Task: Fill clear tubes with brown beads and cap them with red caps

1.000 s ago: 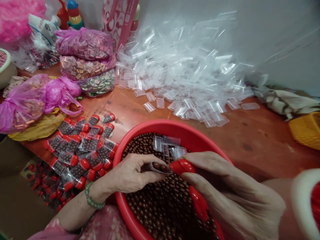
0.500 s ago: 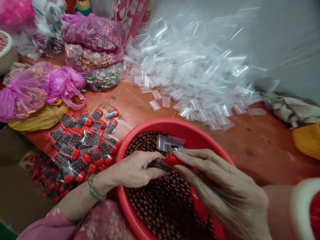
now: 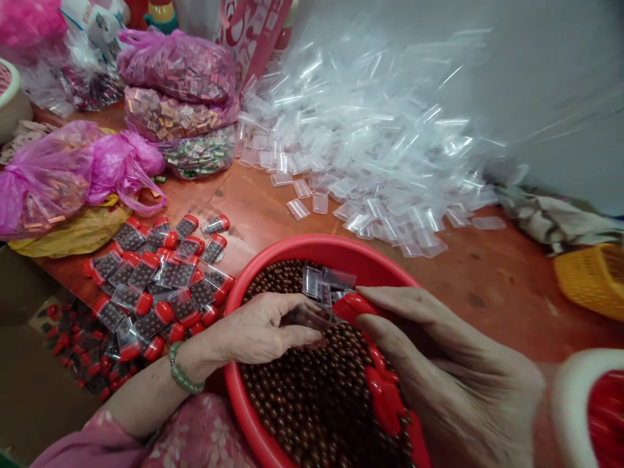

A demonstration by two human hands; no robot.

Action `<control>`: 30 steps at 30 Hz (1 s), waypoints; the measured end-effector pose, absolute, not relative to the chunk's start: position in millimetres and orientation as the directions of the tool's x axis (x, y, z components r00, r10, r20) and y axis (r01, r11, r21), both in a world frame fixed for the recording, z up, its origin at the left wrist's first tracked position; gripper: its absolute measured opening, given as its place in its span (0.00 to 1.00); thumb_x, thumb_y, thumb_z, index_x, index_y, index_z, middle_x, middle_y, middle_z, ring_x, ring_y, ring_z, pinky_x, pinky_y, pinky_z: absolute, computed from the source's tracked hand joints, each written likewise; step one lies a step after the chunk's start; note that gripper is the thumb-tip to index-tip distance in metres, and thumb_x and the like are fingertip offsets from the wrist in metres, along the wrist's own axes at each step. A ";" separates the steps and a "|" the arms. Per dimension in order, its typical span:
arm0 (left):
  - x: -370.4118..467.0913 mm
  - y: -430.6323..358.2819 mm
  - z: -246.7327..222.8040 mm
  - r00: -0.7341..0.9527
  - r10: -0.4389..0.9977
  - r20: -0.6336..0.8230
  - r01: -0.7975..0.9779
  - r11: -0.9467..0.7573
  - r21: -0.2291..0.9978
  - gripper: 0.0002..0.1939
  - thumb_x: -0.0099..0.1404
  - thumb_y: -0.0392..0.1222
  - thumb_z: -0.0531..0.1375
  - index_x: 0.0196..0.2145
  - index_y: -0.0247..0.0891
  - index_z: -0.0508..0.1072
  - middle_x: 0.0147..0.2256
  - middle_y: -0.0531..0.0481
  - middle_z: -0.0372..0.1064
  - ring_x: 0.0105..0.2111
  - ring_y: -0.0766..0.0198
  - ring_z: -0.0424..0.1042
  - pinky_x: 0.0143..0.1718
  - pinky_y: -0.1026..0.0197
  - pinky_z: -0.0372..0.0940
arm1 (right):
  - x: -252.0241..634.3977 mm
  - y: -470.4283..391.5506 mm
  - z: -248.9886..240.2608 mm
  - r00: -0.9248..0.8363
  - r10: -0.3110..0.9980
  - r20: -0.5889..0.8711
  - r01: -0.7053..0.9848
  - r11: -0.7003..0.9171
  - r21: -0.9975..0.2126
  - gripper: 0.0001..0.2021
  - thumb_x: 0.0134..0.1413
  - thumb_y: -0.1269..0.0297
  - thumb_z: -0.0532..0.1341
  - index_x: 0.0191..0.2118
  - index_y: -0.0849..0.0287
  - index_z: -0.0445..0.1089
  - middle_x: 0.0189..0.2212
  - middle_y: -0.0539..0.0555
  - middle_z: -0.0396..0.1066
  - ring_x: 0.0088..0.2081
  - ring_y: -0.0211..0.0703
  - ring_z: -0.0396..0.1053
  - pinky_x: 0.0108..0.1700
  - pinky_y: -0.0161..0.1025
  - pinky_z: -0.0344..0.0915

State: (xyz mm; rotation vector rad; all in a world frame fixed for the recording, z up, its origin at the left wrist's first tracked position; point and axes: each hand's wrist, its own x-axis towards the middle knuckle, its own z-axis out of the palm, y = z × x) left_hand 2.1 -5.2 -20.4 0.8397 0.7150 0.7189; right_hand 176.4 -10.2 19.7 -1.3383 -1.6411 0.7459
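- The left hand [image 3: 266, 328] has its thumb and fingers pinched on a clear sleeve [image 3: 308, 316], which sits above the red basin [image 3: 312, 242] with its free end towards the right
- The right hand [image 3: 453, 364] grips a red cap [image 3: 355, 305] between thumb and fingertips, right at that end of the sleeve; whether cap and sleeve touch, I cannot tell
- Under both hands the basin is full of brown balls [image 3: 287, 403], with a few loose sleeves [image 3: 312, 281] lying on them near the far side
- Further red pieces [image 3: 383, 390] show beneath the right hand; whether they rest on the balls or in the palm is unclear
- Step in hand, as I judge it: closing a filled sleeve with its cap, though what is inside this one is too blurred to make out
- The next move seems to call for squaring the cap to the sleeve's mouth and pressing it home, with the left pinch firm enough not to slip yet light enough not to squash the plastic
- Left of the basin, capped packs [image 3: 155, 320] lie heaped on the desk [image 3: 253, 201], showing how a finished one looks; a big heap of sleeves [image 3: 361, 143] lies beyond the basin
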 end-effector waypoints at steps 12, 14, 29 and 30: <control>3.5 -6.2 -24.1 0.563 0.807 -0.179 -0.326 0.415 0.850 0.10 0.60 0.31 0.58 0.40 0.34 0.73 0.32 0.52 0.67 0.33 0.66 0.65 0.41 0.61 0.62 | 150.6 -12.4 1.6 -0.033 0.946 0.321 0.399 0.307 -0.864 0.08 0.53 0.71 0.65 0.39 0.53 0.74 0.34 0.49 0.74 0.36 0.38 0.73 0.42 0.38 0.72; 3.3 -6.7 -24.0 0.556 0.807 -0.198 -0.303 0.419 0.856 0.08 0.60 0.31 0.57 0.38 0.33 0.72 0.31 0.52 0.65 0.32 0.67 0.64 0.39 0.60 0.63 | 149.7 -12.6 -1.5 -0.032 0.934 0.356 0.414 0.336 -0.846 0.08 0.52 0.72 0.65 0.38 0.54 0.73 0.34 0.49 0.74 0.36 0.38 0.73 0.41 0.38 0.71; 1.4 -6.9 -23.6 0.583 0.757 -0.297 -0.336 0.557 0.760 0.02 0.62 0.35 0.57 0.32 0.34 0.67 0.28 0.53 0.64 0.30 0.67 0.63 0.36 0.62 0.61 | 169.0 3.4 -7.3 -0.633 0.625 0.456 0.625 0.761 -0.176 0.31 0.55 0.50 0.62 0.57 0.67 0.56 0.41 0.68 0.68 0.41 0.58 0.70 0.38 0.54 0.71; 2.0 -6.9 -23.6 0.579 0.761 -0.292 -0.365 0.562 0.742 0.03 0.61 0.36 0.59 0.33 0.34 0.68 0.30 0.52 0.65 0.32 0.66 0.65 0.39 0.61 0.61 | 166.3 3.6 -7.4 -0.648 0.608 0.458 0.631 0.766 -0.123 0.30 0.56 0.53 0.61 0.57 0.69 0.55 0.41 0.68 0.68 0.41 0.58 0.69 0.38 0.54 0.71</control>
